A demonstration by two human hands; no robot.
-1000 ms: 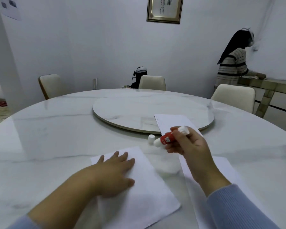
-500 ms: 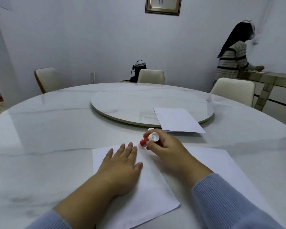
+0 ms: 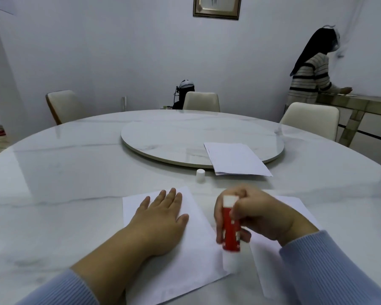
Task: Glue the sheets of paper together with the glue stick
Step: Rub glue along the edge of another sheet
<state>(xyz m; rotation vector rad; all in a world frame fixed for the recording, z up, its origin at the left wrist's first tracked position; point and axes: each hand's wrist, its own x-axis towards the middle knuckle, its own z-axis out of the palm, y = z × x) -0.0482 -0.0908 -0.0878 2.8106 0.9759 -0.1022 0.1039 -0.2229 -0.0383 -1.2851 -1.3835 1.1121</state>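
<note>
Gripping the red glue stick (image 3: 230,230), the fingers (image 3: 240,208) of the right hand (image 3: 260,214) curl round its barrel with the thumb on the near left side. The stick stands roughly upright and slightly blurred, its white end down on the right edge of the near sheet of paper (image 3: 180,256). From those fingers the wrist bends back toward the right, running into a light blue ribbed sleeve (image 3: 330,267) at the lower right corner.

The left hand (image 3: 161,219) lies flat on the same sheet, fingers straight and slightly spread, pointing away from the person, palm pressing the paper to the marble table (image 3: 59,177). Its bare forearm slants down to the lower left.

A second sheet (image 3: 299,208) lies under the right hand. The white cap (image 3: 200,175) stands upright on the table beyond both hands, just beside a small stack of paper (image 3: 235,159) that overhangs the near rim of the turntable (image 3: 174,137).
</note>
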